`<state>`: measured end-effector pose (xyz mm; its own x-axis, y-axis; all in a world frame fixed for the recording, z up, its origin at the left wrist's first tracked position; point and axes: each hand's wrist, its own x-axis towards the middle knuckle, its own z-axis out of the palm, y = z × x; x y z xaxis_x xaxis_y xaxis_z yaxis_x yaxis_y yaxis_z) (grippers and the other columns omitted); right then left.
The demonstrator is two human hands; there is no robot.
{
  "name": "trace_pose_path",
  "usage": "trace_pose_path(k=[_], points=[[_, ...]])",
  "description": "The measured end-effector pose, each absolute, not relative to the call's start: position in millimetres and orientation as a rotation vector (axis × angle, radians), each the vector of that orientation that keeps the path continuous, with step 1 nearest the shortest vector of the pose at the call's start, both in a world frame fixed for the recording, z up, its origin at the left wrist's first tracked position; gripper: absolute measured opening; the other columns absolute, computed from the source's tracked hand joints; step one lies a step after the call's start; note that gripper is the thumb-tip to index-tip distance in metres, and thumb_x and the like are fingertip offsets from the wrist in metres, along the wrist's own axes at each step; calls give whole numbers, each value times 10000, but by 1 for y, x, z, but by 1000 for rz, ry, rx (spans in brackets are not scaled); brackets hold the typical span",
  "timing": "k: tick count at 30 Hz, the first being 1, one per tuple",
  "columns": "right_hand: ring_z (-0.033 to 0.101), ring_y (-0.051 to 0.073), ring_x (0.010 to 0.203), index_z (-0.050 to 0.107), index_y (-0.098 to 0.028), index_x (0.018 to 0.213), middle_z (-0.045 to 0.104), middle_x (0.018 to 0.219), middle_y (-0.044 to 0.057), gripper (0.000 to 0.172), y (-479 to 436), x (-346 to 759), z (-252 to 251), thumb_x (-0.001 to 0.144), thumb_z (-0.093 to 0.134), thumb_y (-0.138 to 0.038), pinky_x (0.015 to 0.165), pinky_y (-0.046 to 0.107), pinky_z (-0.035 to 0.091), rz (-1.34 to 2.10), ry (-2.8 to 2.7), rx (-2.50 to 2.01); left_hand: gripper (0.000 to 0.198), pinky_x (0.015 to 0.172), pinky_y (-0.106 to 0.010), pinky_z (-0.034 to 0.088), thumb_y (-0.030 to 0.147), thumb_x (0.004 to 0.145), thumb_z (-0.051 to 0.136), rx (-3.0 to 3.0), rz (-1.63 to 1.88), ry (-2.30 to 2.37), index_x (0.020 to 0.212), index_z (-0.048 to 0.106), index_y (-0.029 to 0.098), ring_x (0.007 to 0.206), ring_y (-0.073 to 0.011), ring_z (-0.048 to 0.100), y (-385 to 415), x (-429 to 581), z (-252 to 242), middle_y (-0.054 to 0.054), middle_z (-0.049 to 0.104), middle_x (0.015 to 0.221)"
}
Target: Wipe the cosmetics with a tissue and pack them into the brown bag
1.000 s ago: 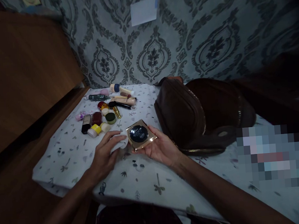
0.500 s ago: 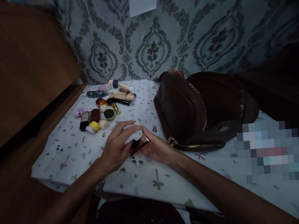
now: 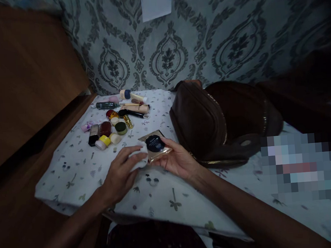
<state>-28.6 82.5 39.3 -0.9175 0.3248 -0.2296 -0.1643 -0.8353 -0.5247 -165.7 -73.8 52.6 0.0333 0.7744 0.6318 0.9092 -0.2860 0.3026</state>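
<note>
My right hand [image 3: 177,159] grips a square gold makeup compact [image 3: 164,152] by its right and lower side, above the table. A round black label with pale lettering [image 3: 155,143] faces up on it. My left hand [image 3: 124,169] pinches a folded white wipe [image 3: 141,158] against the compact's left edge. Beyond the hands lies a group of cosmetics, among them a dark green round jar [image 3: 120,128], a yellow-banded jar [image 3: 103,142] and a gold lipstick tube [image 3: 128,121].
A brown leather backpack [image 3: 196,121] lies on the patterned white tablecloth [image 3: 166,208] to the right. Several tubes and a black brush [image 3: 133,113] lie farther back. A wooden cabinet [image 3: 30,81] stands at the left; patterned wallpaper [image 3: 136,42] is behind.
My left hand has drawn back left and down with the wipe, uncovering the compact's face. My right hand has tilted the compact so its black label shows.
</note>
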Motion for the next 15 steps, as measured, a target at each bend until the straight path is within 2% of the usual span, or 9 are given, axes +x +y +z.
trace_pose_path(k=[4,7,11,15], points=[[737,245,813,662,-103,1038,764,908,125,236,82,-27,39,936,520,-261,775,436,606,2828,-768,-384,300,978,-388,490,98,898,495,-1884,-1388,-1959,1158,606,200,1150,-218,581,-67,-177,54,-80,625,1176],[732,246,850,657,-114,1039,761,956,126,218,81,-27,38,930,540,-261,793,444,600,2833,-760,-394,247,916,-346,502,166,913,521,-1758,-1568,-2100,1140,613,196,1048,-199,612,-63,-178,55,-55,654,1100],[701,163,758,674,-145,928,760,850,52,159,80,-32,36,942,546,-238,754,325,599,2732,-683,-483,235,882,-315,503,223,923,538,-1673,-1687,-2157,1150,595,195,1020,-188,620,-60,-171,52,-44,659,1095],[681,129,704,677,-165,870,753,793,16,175,82,-35,34,955,545,-243,658,242,575,2677,-624,-522,216,896,-332,485,214,926,532,-1736,-1592,-2139,1133,590,186,1015,-194,603,-58,-166,48,-56,642,1079]])
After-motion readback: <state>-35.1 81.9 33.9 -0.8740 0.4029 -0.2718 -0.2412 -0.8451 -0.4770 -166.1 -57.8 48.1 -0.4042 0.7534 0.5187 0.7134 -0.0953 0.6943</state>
